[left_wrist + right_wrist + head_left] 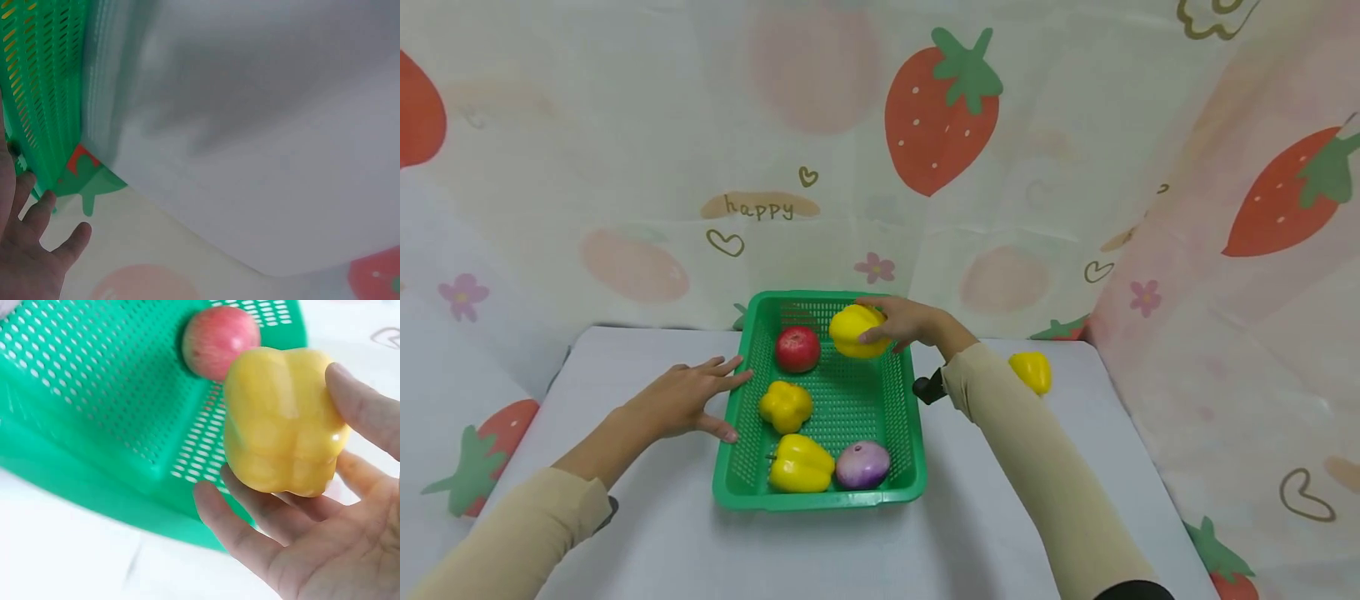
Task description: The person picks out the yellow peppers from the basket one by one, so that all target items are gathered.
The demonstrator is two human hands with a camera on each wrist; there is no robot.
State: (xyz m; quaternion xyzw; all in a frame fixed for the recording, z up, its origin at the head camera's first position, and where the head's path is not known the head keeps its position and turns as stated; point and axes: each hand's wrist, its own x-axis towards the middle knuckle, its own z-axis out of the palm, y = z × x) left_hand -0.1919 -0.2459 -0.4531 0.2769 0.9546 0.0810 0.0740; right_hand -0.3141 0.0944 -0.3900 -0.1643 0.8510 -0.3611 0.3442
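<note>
My right hand (912, 322) grips a yellow bell pepper (854, 332) over the far right corner of a green basket (919, 467). In the right wrist view the thumb lies on one side of this pepper (284, 422) and the fingers on the other. At the basket's left rim, my left hand (688, 398) has its fingers spread, fingertips right at the edge. Inside the basket lie a red apple (797, 349), a yellow pepper (786, 407) at mid-left, another yellow pepper (801, 464) at the near left and a purple eggplant (862, 465) beside it.
One more yellow pepper (1031, 372) lies on the white table (1000, 517) to the right, partly behind my right sleeve. A printed cloth (850, 150) with strawberries hangs behind the table and along its sides.
</note>
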